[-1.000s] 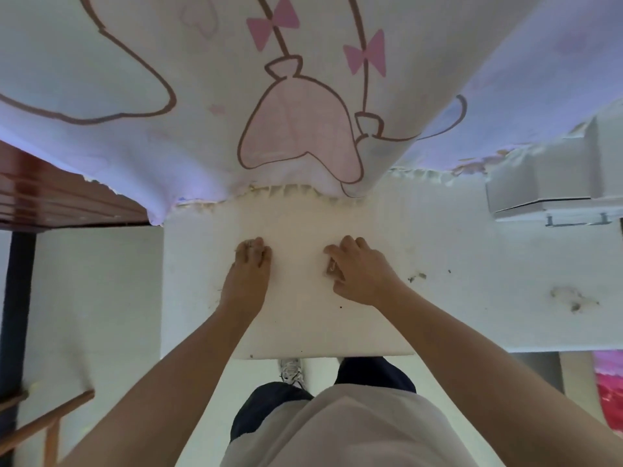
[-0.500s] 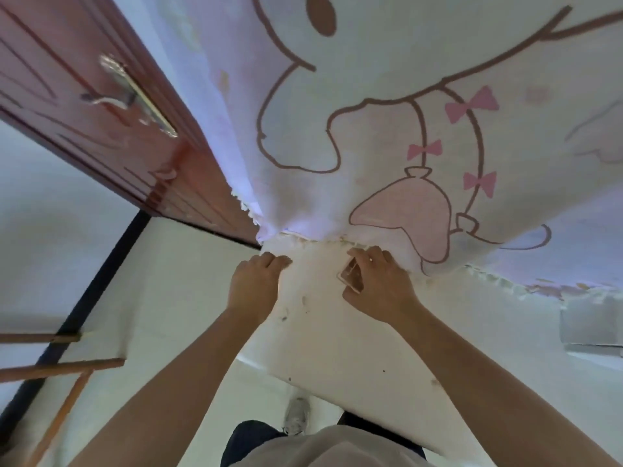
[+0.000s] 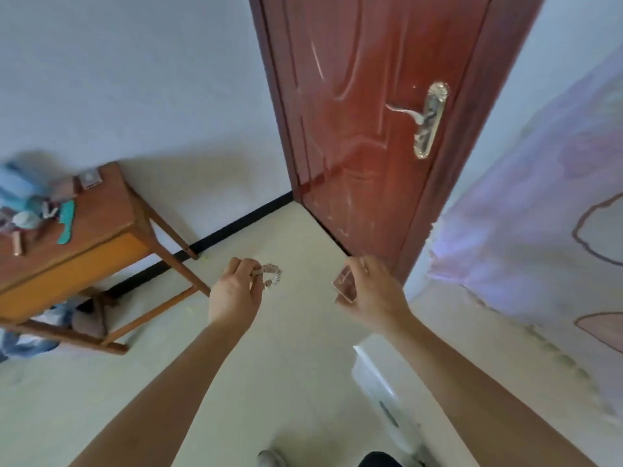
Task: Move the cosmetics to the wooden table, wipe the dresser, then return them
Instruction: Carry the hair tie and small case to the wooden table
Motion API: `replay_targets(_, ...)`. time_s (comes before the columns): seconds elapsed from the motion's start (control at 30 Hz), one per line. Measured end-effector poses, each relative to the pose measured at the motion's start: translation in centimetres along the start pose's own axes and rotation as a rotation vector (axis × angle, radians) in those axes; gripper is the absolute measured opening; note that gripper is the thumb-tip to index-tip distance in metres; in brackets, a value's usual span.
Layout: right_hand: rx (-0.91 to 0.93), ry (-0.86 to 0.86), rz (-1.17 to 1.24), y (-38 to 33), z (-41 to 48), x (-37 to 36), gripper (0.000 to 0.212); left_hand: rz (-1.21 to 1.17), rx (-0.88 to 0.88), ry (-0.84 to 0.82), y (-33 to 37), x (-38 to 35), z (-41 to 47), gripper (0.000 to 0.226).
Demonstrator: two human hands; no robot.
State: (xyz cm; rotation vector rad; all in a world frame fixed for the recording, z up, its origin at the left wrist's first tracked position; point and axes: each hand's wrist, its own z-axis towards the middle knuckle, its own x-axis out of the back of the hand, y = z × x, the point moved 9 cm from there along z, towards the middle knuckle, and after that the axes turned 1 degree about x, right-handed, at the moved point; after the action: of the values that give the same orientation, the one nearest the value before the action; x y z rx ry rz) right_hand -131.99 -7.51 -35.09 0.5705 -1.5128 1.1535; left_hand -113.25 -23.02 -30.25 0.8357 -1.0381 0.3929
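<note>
My left hand (image 3: 236, 291) pinches a small pale scrunchie-like ring (image 3: 269, 276) that hangs out past the fingers. My right hand (image 3: 371, 291) grips a small brown-red flat case (image 3: 344, 285). Both hands are held out over the floor, in front of the door. The wooden table (image 3: 101, 224) stands at the left against the wall, with several cosmetics (image 3: 37, 210) and a teal comb (image 3: 66, 224) lying on its top. The white dresser (image 3: 377, 375) shows only as a corner at the lower right, under my right forearm.
A red-brown door (image 3: 364, 129) with a metal handle (image 3: 424, 119) is straight ahead. A printed curtain (image 3: 539, 214) hangs at the right. Shoes and cloth lie under the table (image 3: 84, 318). Cream floor (image 3: 303, 348) spreads between me and the table.
The view has swung left from the dresser top and curtain to the door and wooden table. Both hands have lifted off the dresser and carry their small items.
</note>
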Motion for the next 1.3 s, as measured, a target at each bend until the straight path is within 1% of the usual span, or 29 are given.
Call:
replay_targets(0.1, 0.116, -0.04, -0.046, -9.6, 4.7, -3.5, 0.062, -0.008, 0.11, 0.052, -9.7, 4.7, 0.2, 0.01)
replay_targets(0.23, 0.22, -0.059, -0.039, -22.3, 10.5, -7.2, 0.057, 0.032, 0.238, 0.113, -21.2, 11.7, 1.0, 0.014)
replay_targets(0.37, 0.341, -0.061, -0.022, -33.6, 15.4, -9.6, 0.051, 0.051, 0.306, 0.221, -30.3, 18.3, 1.4, 0.012)
replay_targets(0.47, 0.43, -0.069, -0.004, -40.2, 18.7, -11.5, 0.049, 0.07, 0.363, 0.273, -36.3, 21.4, 2.1, 0.011)
replay_targets(0.57, 0.5, -0.079, 0.003, -45.1, 21.9, -14.0, 0.047, 0.051, 0.444, 0.32, -41.8, 22.8, 2.8, 0.012)
replay_targets(0.67, 0.541, -0.116, 0.004, -48.9, 25.6, -17.2, 0.051, 0.04, 0.51, 0.35, -46.7, 23.4, 4.2, 0.011)
replay_targets(0.77, 0.595, -0.126, 0.037, -52.7, 30.2, -20.2, 0.052, 0.054, 0.545, 0.331, -51.6, 23.4, 7.3, 0.01)
replay_targets(0.87, 0.618, -0.154, 0.066, -56.6, 36.1, -22.7, 0.056, 0.06, 0.639, 0.301, -56.8, 23.7, 11.2, 0.011)
replay_targets(0.93, 0.619, -0.17, 0.089, -59.1, 39.8, -24.0, 0.059, 0.055, 0.699, 0.285, -59.8, 24.3, 13.6, 0.012)
replay_targets(1.03, 0.65, -0.205, 0.092, -63.4, 44.4, -25.7, 0.063, 0.096, 0.728, 0.285, -63.6, 26.4, 16.5, 0.013)
replay_targets(1.17, 0.711, -0.247, 0.088, -68.8, 47.7, -28.3, 0.061, 0.09, 0.792, 0.333, -68.8, 28.8, 17.7, 0.013)
replay_targets(1.3, 0.746, -0.301, 0.068, -73.2, 49.3, -32.8, 0.058, 0.055, 0.826, 0.27, -75.3, 28.4, 17.9, 0.015)
